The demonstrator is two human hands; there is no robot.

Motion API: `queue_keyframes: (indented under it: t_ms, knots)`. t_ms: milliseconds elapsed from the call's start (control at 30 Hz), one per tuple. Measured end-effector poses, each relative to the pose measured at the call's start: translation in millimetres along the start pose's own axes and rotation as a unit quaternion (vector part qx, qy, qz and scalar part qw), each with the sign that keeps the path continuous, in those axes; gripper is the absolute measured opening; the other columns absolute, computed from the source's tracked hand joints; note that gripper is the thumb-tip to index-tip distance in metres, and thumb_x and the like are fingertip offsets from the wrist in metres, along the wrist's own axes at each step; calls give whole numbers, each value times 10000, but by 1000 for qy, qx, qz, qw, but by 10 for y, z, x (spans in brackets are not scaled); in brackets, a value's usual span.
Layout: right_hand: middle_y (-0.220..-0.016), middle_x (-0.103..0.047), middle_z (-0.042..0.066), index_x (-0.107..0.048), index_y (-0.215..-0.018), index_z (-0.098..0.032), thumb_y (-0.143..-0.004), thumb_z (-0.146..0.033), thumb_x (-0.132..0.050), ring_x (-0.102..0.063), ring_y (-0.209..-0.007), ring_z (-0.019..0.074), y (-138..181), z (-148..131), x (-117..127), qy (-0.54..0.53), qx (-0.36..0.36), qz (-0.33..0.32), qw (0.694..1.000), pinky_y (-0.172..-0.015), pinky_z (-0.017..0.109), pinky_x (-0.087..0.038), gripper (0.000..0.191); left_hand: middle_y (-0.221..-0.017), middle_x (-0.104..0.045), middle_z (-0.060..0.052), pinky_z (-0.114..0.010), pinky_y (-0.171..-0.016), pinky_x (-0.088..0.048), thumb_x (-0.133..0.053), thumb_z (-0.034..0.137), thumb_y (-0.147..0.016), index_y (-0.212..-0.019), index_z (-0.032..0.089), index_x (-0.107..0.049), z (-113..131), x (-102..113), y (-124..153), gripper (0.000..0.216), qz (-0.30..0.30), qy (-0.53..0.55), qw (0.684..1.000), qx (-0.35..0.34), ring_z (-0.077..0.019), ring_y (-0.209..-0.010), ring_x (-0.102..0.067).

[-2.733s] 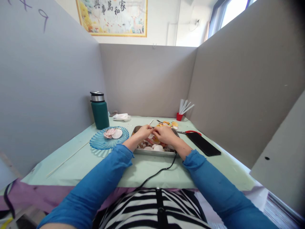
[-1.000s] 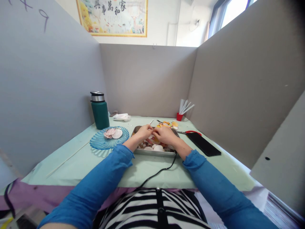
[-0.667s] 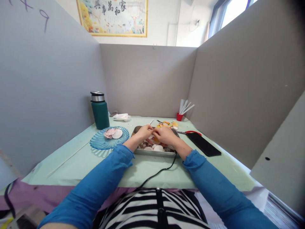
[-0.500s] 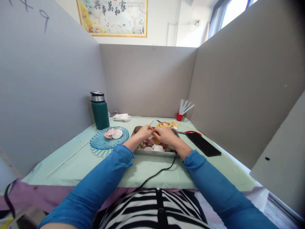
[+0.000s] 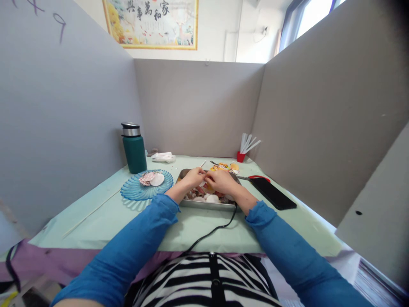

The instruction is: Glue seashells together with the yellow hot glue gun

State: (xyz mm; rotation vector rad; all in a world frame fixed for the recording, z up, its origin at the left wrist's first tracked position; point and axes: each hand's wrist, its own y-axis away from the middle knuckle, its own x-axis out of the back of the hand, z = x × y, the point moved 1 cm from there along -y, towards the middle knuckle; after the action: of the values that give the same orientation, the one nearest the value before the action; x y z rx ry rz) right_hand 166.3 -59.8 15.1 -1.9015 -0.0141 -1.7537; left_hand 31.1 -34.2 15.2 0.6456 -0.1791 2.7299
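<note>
A shallow metal tray lies in front of me with seashells of several shapes in it. Over its far half my left hand and my right hand meet at the fingertips. Both sets of fingers are curled in a pinch, and whatever is between them is hidden. Just beyond my left fingertips a thin white stick-like thing shows; whether it is held I cannot tell. Left of the tray, a blue fluted plate carries a few pink and white shells.
A green bottle stands behind the plate, near a white bundle. At the back right are small yellow-orange decorations and a red cup of white sticks. Red-handled scissors lie by a black phone. A black cable crosses the front.
</note>
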Motion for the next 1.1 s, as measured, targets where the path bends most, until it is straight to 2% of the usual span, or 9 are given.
queue_keyframes:
  t_ms: [267, 633, 800, 967, 1100]
  knots:
    - [-918, -694, 74, -652, -998, -194, -900, -323, -388, -598, -824, 199, 1, -15, 0, 1, -7, -14, 1000, -668, 259, -354, 310, -812, -620, -40, -189, -467, -516, -526, 248, -849, -877, 149, -519, -23, -1, -29, 103, 8, -21, 1000, -5, -130, -631, -641]
    - [-889, -695, 66, -653, -949, -192, -889, -321, -388, -596, -799, 191, -2, -5, -7, 5, 1, -5, 1000, -625, 259, -325, 301, -851, -622, -66, -235, -461, -524, -469, 176, -853, -875, 139, -514, 3, -1, 0, 62, 0, -18, 1000, -7, -152, -626, -645]
    - [-876, -699, 60, -651, -933, -195, -886, -311, -395, -595, -787, 187, 5, -16, 2, 6, 3, 0, 1000, -618, 258, -314, 284, -869, -640, -83, -220, -467, -516, -454, 176, -857, -910, 133, -525, -9, -7, -4, 98, -2, -26, 1000, -10, -157, -653, -655]
    - [-855, -699, 64, -661, -882, -181, -874, -290, -407, -593, -746, 176, 9, -28, 6, 18, 2, -12, 1000, -581, 253, -294, 276, -871, -668, -77, -193, -460, -481, -472, 211, -852, -979, 148, -562, -48, 5, -43, 168, 25, -160, 986, -35, -124, -547, -634]
    - [-835, -698, 57, -664, -859, -182, -860, -273, -415, -585, -708, 167, 2, -23, -11, 26, 9, -18, 999, -561, 254, -277, 265, -922, -678, -87, -163, -522, -470, -492, 186, -836, -936, 151, -601, -56, 21, -67, 152, 54, -251, 963, -79, -121, -630, -653]
